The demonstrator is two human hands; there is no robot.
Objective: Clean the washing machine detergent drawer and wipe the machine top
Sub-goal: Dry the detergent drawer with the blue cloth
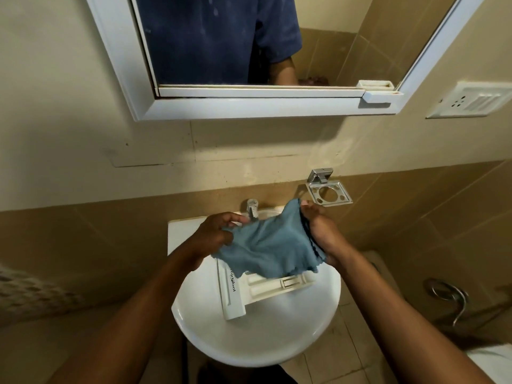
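Tiles in beige cover the lower wall (415,217) of a small bathroom, with plain cream wall above them and paler tiles on the floor (332,364). A white round washbasin (249,347) juts out from the wall, a chrome tap (252,207) at its back edge. To the right of the tap a chrome toothbrush holder (329,194) is fixed to the wall. Higher up hangs a white-framed mirror (221,37), which reflects a blue short-sleeved shirt; a small white tray (375,84) sits at the lower right corner of its frame. A white socket plate (471,101) is set in the wall to the right of the mirror, and low on the right wall is a curved metal fitting (448,295).

The white detergent drawer (235,297) lies slantwise in the basin, its front panel with sideways brand lettering to the left and its open compartments running off to the right.

Both hands hold a blue cloth (271,245) over the basin, just in front of the tap. The left hand (214,231) pinches the cloth's left edge with curled fingers. The right hand (318,231) grips the bunched right edge, fingers wrapped round it. The cloth is stretched between them, and its lower hem hangs across the far part of the drawer; whether it touches the drawer cannot be told.
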